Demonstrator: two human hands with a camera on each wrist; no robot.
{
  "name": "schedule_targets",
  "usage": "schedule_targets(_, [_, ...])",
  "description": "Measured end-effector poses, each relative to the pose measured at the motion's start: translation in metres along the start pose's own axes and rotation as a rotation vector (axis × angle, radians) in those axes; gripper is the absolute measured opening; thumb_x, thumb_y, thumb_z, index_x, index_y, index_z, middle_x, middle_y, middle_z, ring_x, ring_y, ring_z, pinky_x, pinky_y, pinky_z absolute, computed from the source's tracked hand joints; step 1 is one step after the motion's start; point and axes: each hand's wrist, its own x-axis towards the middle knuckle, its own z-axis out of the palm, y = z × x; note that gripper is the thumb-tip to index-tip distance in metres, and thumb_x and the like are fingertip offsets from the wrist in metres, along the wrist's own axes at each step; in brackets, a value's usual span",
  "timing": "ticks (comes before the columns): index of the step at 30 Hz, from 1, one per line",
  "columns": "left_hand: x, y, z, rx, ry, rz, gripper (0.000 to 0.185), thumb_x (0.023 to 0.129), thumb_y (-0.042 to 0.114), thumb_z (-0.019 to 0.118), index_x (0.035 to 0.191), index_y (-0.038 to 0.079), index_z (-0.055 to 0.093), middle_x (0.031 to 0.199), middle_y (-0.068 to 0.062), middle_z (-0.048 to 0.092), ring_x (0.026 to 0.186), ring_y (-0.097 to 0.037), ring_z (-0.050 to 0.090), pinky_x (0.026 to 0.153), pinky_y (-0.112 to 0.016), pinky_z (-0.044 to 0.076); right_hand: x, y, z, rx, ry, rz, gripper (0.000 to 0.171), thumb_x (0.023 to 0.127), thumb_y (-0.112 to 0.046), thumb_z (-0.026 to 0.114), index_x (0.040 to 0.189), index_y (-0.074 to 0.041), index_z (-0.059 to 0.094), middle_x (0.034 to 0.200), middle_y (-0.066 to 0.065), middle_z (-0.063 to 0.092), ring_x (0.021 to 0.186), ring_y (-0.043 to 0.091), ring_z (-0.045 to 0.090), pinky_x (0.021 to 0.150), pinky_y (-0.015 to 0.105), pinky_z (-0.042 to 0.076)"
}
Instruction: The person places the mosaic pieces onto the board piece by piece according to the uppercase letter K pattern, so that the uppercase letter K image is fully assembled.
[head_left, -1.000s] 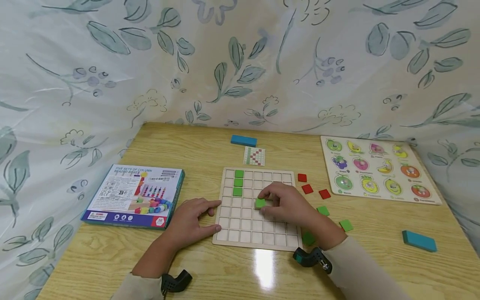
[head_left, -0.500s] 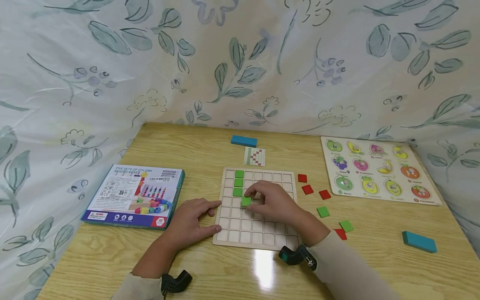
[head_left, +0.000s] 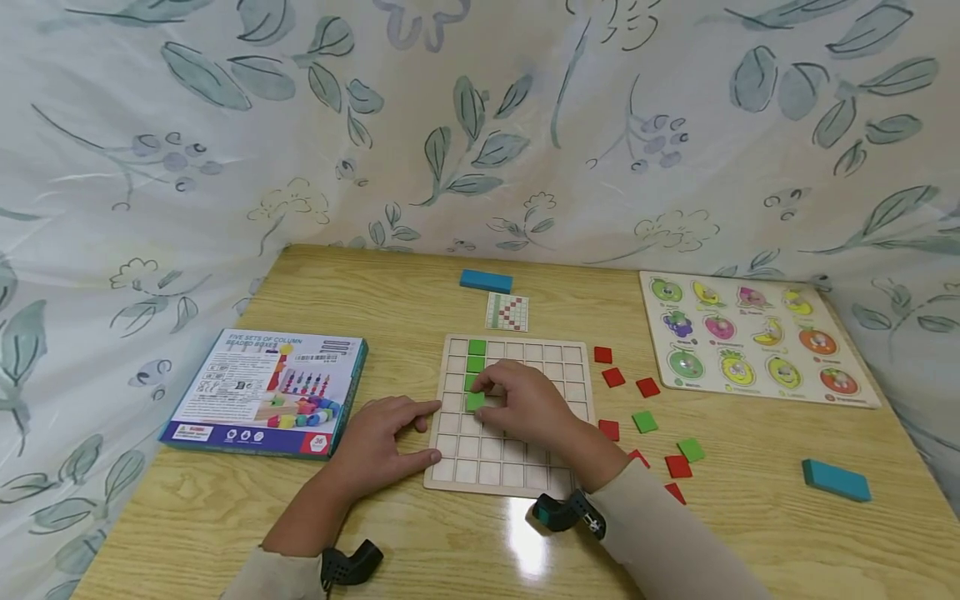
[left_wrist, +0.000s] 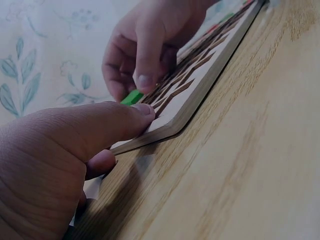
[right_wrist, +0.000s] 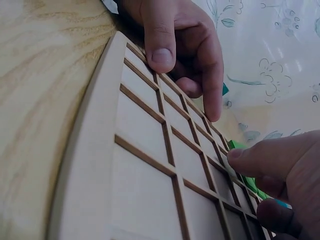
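Leaf-printed cloth is hanging behind the wooden table [head_left: 225,500], and I'm watching my right hand [head_left: 525,408] pinching a green square tile [head_left: 475,401] at its fingertips, over the grid board [head_left: 510,467] near the board's left edge, just below three green tiles [head_left: 476,363] running in a column from the board's far edge. It's square, so I'm seeing no long axis; it's lying nearly flat. My left hand [head_left: 378,446] is pressing relaxed fingers against the board's left edge.

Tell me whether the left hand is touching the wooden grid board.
Touching. In the left wrist view, the left hand presses its thumb against the grid board at the near edge; the head view agrees.
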Motion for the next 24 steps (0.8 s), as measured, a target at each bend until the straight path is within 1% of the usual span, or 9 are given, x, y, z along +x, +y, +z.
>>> schedule_targets(6, [-0.0009,-0.0005,0.0003,-0.003,-0.003,0.000,0.060,0.084,0.041,0.091,0.137,0.018,0.074,0.096,0.017,0.061,0.083,-0.005,0.049,0.079,-0.034,0.043,0.0016,-0.0037,0.0013,-0.056,-0.009,0.032,0.026,0.087,-0.020,0.090,0.110,-0.024,0.078,0.115,-0.007,0.072,0.103,0.015,0.064,0.093,0.040,0.052])
schedule_targets(10, [0.0003,-0.0004,0.0009,-0.004,-0.001,0.003,0.060,0.084,0.040,0.091,0.137,0.018,0.074,0.096,0.017,0.061,0.082,-0.006,0.050,0.079,-0.034,0.044,0.0018,-0.0072,0.0021,-0.089,-0.008,0.055,0.024,0.087,-0.023,0.090,0.108,-0.024,0.079,0.115,-0.006,0.072,0.107,0.016,0.066,0.095,0.041,0.053])
schedule_targets(17, [0.0004,-0.0002,0.0011,-0.002,0.008,0.005,0.061,0.082,0.040,0.092,0.136,0.018,0.075,0.096,0.016,0.061,0.083,-0.006,0.051,0.080,-0.035,0.045,0.0002,-0.0084,0.0052,-0.101,0.014,0.073,0.024,0.086,-0.024,0.091,0.107,-0.025,0.080,0.106,-0.009,0.070,0.100,0.013,0.066,0.088,0.038,0.053])
schedule_targets(24, [0.0002,-0.0016,0.0010,0.001,0.011,0.010,0.060,0.083,0.041,0.092,0.136,0.018,0.075,0.095,0.016,0.061,0.083,-0.006,0.051,0.080,-0.036,0.045,-0.0008,-0.0068,0.0069,-0.098,0.037,0.061,0.025,0.085,-0.025,0.091,0.108,-0.023,0.081,0.106,-0.007,0.070,0.100,0.014,0.067,0.088,0.039,0.054])
